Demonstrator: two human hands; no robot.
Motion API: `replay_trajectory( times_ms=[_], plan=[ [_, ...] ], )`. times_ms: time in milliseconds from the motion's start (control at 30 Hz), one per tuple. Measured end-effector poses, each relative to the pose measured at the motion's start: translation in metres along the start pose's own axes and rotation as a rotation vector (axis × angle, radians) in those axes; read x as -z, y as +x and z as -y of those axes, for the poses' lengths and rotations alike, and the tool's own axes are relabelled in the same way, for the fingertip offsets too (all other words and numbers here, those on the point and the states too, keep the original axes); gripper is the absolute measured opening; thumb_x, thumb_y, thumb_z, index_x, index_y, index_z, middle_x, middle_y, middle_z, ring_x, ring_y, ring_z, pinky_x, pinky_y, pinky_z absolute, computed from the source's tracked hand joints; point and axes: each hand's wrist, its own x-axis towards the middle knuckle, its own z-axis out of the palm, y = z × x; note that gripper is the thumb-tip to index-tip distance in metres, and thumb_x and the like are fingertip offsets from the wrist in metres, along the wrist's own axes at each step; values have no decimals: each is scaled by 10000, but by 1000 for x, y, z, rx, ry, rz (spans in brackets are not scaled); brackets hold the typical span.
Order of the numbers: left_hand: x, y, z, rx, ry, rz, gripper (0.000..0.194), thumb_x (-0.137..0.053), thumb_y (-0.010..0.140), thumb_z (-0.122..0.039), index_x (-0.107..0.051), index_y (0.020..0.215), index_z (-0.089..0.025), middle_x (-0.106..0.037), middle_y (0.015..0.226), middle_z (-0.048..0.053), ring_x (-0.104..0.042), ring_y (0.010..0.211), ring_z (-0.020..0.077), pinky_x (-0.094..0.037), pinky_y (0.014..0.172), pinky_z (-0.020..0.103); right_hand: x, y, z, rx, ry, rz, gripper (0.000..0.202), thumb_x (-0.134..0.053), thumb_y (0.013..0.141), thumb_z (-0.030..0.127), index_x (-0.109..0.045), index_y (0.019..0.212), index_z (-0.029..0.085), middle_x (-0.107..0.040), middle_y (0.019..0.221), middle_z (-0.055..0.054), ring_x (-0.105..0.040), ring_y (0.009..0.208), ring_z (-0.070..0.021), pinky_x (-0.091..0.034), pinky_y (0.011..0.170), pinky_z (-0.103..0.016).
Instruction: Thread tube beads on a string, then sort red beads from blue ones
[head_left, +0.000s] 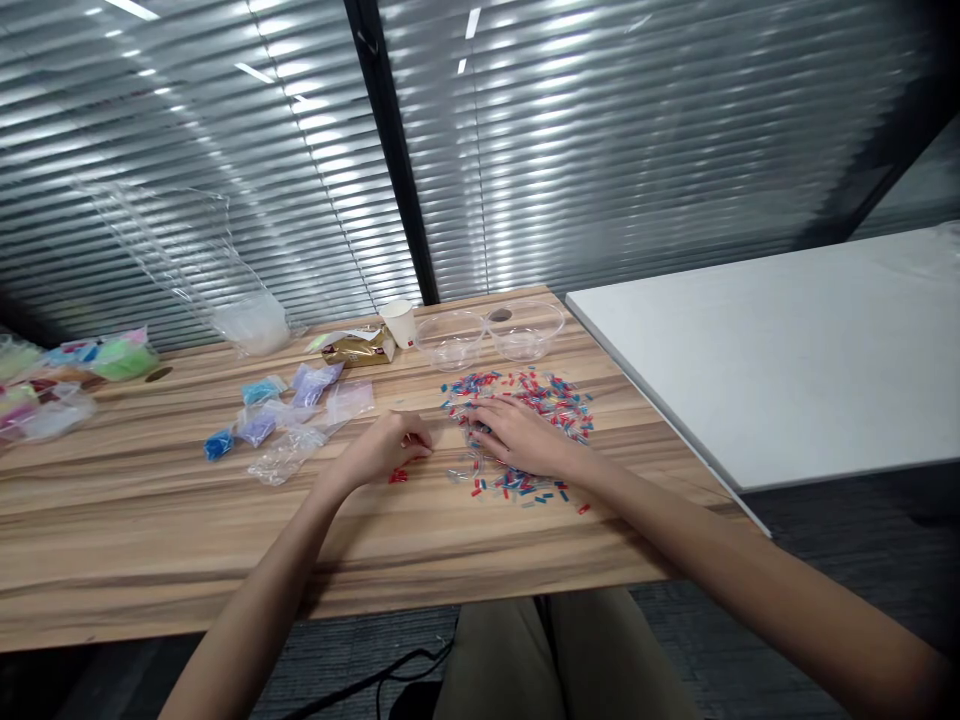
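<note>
My right hand (521,437) lies over a spread pile of small red, blue and clear pieces (559,400), its fingers stretched out and somewhat apart among them. To the left of the pile, my left hand (386,447) rests low over the table with fingers curled and pressed together. What those fingers hold, if anything, is too small to make out. A little cluster of red pieces (398,476) lies on the wood just under my left hand. Beyond the pile stand two clear round plastic containers, the left one (452,350) touching the right one (523,340).
Behind my left hand lie small bags with purple and blue contents (259,425), a gold box (358,347) and a white paper cup (399,322). Bags of coloured material (124,357) sit far left, near a clear bag (255,322). A white table (787,370) stands right.
</note>
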Motion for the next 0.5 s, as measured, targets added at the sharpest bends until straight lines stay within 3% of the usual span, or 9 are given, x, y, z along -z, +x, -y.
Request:
replay_trajectory(
  times_ms=[233, 500],
  plan=[
    [3, -3, 15, -17, -1, 54, 205, -489, 673, -41, -663, 705, -144, -672, 730, 25, -602, 659, 129, -430, 602, 192, 2, 0, 1, -16, 17, 22, 248, -380, 927, 257, -557, 1069, 157, -574, 1149, -109, -503, 1101, -215, -370, 972, -394],
    [12, -9, 22, 14, -56, 156, 203, -495, 732, -128, -693, 763, -161, -685, 732, 25, -609, 640, 133, -428, 593, 192, 3, 0, 2, -17, 14, 34, 259, -377, 930, 259, -554, 1084, 148, -580, 1132, -117, -496, 1115, -221, -372, 970, -402]
  ],
)
